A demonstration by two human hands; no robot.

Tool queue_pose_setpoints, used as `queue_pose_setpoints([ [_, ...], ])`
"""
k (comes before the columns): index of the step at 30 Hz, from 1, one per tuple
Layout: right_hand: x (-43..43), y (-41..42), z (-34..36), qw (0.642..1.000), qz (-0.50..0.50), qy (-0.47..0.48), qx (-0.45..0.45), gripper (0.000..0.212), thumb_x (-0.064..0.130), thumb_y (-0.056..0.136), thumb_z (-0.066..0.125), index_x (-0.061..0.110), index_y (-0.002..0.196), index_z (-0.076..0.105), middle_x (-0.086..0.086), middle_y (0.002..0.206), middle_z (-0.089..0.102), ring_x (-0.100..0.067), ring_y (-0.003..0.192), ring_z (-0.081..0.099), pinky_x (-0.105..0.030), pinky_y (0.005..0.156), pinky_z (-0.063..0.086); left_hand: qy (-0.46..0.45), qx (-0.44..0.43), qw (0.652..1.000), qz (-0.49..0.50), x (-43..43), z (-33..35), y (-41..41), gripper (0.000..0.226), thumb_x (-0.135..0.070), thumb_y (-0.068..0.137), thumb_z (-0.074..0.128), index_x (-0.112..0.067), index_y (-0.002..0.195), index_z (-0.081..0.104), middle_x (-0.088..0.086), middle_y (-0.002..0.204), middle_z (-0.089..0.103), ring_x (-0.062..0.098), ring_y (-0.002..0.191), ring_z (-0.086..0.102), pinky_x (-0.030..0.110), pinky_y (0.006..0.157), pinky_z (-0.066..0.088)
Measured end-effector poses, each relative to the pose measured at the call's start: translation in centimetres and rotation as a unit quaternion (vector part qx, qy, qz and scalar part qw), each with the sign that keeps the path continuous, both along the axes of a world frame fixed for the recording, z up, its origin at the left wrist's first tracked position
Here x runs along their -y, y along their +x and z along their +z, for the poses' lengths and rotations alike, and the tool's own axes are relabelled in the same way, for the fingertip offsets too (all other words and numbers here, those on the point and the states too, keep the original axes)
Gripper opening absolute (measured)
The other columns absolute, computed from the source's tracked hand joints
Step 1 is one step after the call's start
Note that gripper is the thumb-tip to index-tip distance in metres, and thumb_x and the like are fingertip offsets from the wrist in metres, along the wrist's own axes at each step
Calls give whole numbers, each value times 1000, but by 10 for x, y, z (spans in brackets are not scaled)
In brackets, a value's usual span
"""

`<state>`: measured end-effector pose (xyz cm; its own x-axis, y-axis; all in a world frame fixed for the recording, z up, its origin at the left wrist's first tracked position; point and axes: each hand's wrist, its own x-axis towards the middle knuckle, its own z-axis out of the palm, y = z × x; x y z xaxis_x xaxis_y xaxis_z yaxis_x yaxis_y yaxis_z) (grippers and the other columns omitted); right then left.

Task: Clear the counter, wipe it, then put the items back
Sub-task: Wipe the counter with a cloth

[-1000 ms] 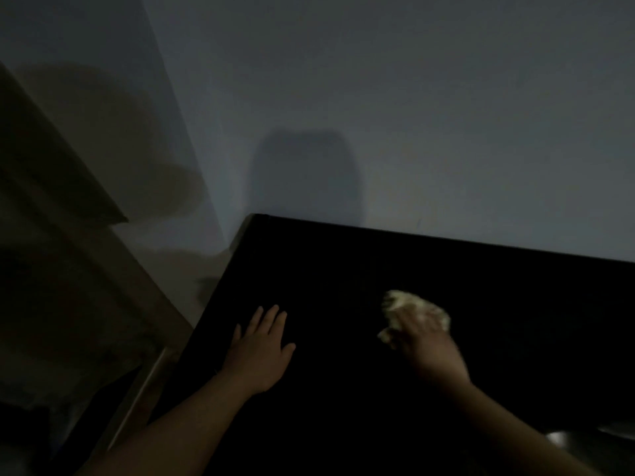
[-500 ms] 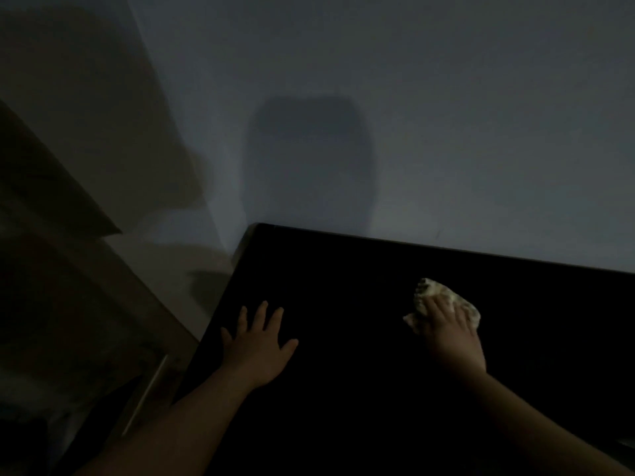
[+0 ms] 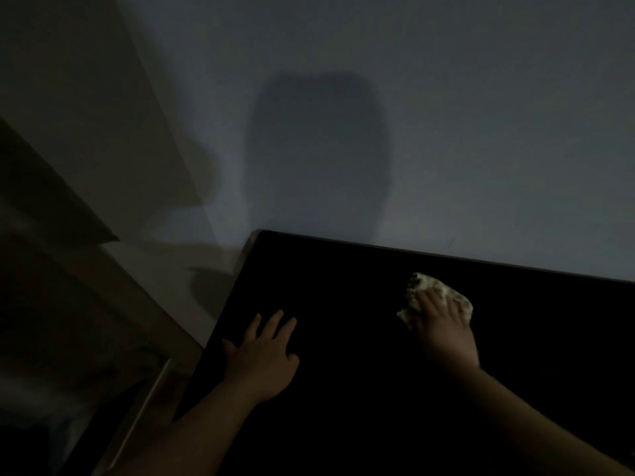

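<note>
The scene is dim. A black counter top (image 3: 343, 286) fills the lower right of the view. My left hand (image 3: 263, 355) lies flat on it near its left edge, fingers spread. My right hand (image 3: 443, 324) presses a crumpled pale cloth (image 3: 426, 285) onto the counter near the back edge, fingers laid over the cloth. No other items show on the dark surface.
A grey wall (image 3: 446, 132) rises right behind the counter, with my shadow on it. To the left stands pale furniture with a metal handle or rail (image 3: 137, 410) by the counter's left edge.
My right hand has slid the cloth to the right and toward the back edge over the past second. My left hand has stayed flat in place.
</note>
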<state>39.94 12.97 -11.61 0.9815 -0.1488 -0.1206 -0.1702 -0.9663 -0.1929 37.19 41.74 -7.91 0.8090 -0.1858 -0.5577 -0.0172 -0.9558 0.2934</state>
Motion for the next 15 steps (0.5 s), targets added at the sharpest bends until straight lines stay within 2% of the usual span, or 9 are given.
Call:
queue_pose_setpoints([
  [2,-31,-8,1,999,-25,-13,23,58,41,98,32,20,150,20,-7,158,17,-32,145,16,-48,117,5,-3,7,1000,-6,-2,-1,-2,58,-37,101,30,-40,150,-1,-17,157,-17,16,146,-13,62,112,5],
  [4,-69,-24,-12,993,97,-12,62,58,40,85,40,14,138,42,-11,141,49,-35,126,50,-56,105,33,9,11,1000,-5,-1,-1,-2,59,-38,100,30,-40,150,-2,-17,157,-17,16,146,-13,61,112,7],
  [5,-81,-33,-18,979,186,-17,79,57,42,79,38,17,130,47,-7,128,62,-31,112,62,-51,96,45,19,11,1000,-3,0,-1,-2,58,-39,100,29,-40,150,-2,-17,157,-17,16,146,-12,61,112,7],
  [7,-82,-42,-16,958,286,-16,20,53,46,76,36,24,123,44,2,117,68,-22,102,68,-39,92,49,27,14,1000,1,2,-1,0,58,-41,99,30,-42,149,-1,-18,157,-15,16,146,-11,60,111,8],
  [9,-55,-29,-5,956,292,-29,12,62,52,78,31,22,131,42,-3,127,62,-22,113,63,-36,97,46,18,17,1000,-4,0,-1,-1,58,-40,99,30,-42,149,1,-19,157,-14,15,146,-9,60,111,9],
  [10,-39,-20,-1,965,260,-34,7,73,58,78,24,20,139,37,-7,140,50,-24,126,52,-39,106,38,14,18,1000,-10,-2,-1,-2,58,-39,99,31,-41,149,1,-19,157,-14,14,146,-9,59,111,8],
  [11,-25,-14,4,977,211,-33,-7,80,62,79,15,21,146,28,-7,152,33,-24,138,35,-38,114,24,10,17,1000,-17,-5,-1,-3,58,-38,100,30,-41,149,0,-19,157,-14,13,146,-10,58,112,7],
  [13,-14,-11,4,998,66,-1,-19,70,60,89,14,26,151,14,-1,159,9,-23,147,9,-37,118,4,7,19,999,-25,-8,-1,-5,58,-37,100,30,-40,150,0,-19,157,-15,13,146,-10,57,113,7],
  [15,-33,-20,3,1000,6,17,-11,69,56,91,15,23,151,18,-5,159,12,-29,146,13,-43,118,5,6,23,999,-25,-7,-3,-6,58,-37,100,31,-40,149,1,-19,157,-14,13,146,-10,58,112,7],
])
